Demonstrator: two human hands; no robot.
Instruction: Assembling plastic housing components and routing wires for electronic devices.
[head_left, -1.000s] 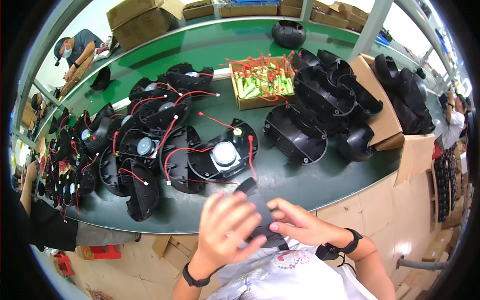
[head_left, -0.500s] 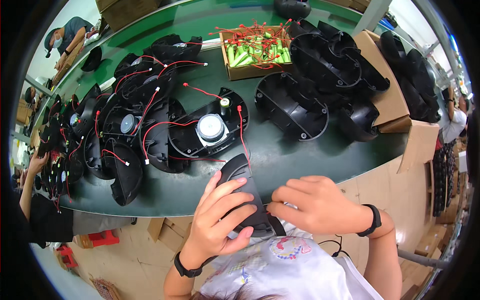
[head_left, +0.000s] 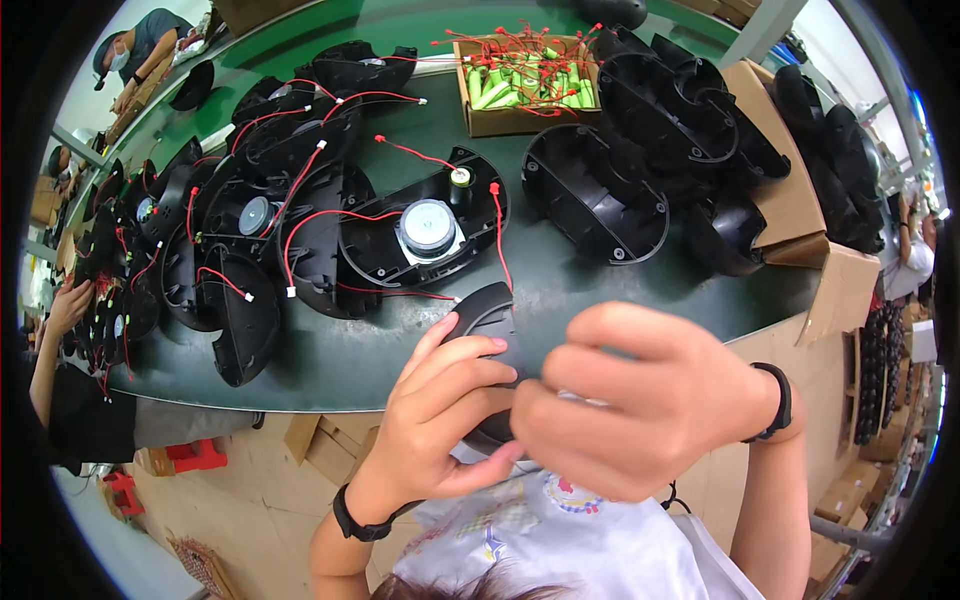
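Note:
My left hand [head_left: 440,410] and my right hand [head_left: 640,400] both grip a black curved plastic shell [head_left: 487,318] held close to my chest, just at the near edge of the green table [head_left: 560,290]. The hands cover most of the shell; only its upper rounded end shows. Straight ahead on the table lies an open black housing with a round silver speaker [head_left: 428,228] and red wires [head_left: 497,240].
Several black housings with red wires [head_left: 250,220] pile up at the left. Empty black shells [head_left: 600,195] lie at the right beside a cardboard box [head_left: 790,200]. A small carton of green cells with red leads [head_left: 515,85] stands at the back. Other workers' hands [head_left: 65,305] appear at the left.
Both hands with the black shell have come closer to the camera and lower; the right hand now covers more of the shell. The view has tilted down toward the table.

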